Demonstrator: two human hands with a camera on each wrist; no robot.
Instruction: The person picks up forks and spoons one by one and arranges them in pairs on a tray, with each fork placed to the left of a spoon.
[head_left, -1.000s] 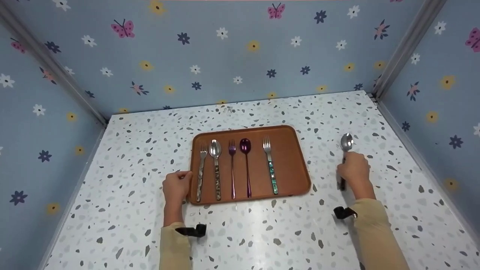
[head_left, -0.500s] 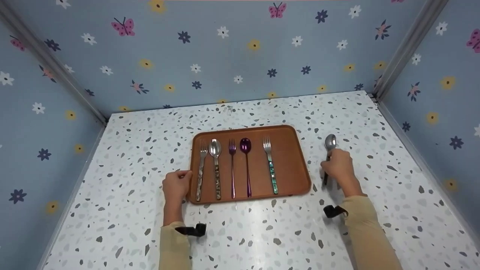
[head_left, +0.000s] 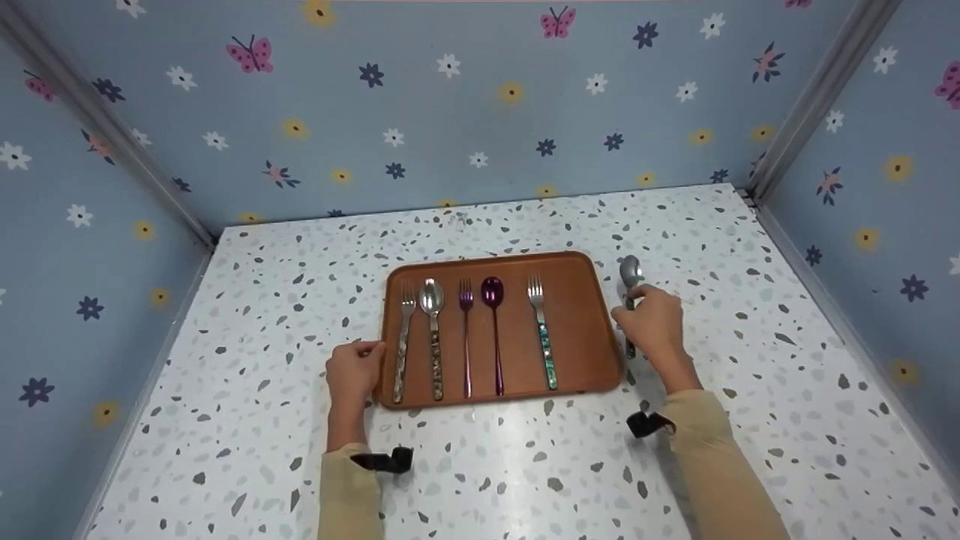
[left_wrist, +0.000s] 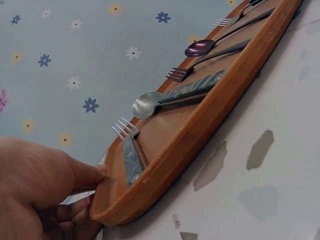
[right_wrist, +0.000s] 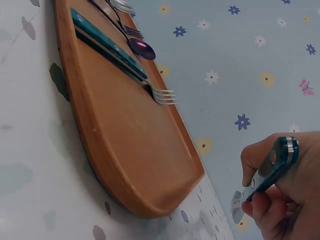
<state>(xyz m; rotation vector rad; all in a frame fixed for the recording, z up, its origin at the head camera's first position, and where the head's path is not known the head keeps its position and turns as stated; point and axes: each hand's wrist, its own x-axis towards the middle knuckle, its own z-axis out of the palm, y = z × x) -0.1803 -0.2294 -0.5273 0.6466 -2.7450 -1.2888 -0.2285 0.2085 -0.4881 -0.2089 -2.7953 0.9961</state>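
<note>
A brown tray (head_left: 581, 322) lies on the speckled table. My left hand (head_left: 352, 371) pinches its left rim, thumb on top in the left wrist view. My right hand (head_left: 654, 322) holds a spoon (head_left: 631, 268) by its teal handle (right_wrist: 273, 162), just beyond the tray's right edge, bowl pointing away from me. On the tray, from left to right, lie a fork (head_left: 402, 345) and a spoon (head_left: 433, 330) with mottled handles, a purple fork (head_left: 466, 330), a purple spoon (head_left: 493, 322) and a teal-handled fork (head_left: 544, 337). The tray's right strip is bare.
Blue walls (head_left: 480, 105) with flowers and butterflies enclose the white speckled table (head_left: 480, 480) at the back and both sides. A small black camera (head_left: 401, 459) sits at the left wrist, another black camera (head_left: 641, 424) at the right.
My right hand has moved left with the spoon, from well right of the tray to beside its right edge. My left hand and the tray have stayed put.
</note>
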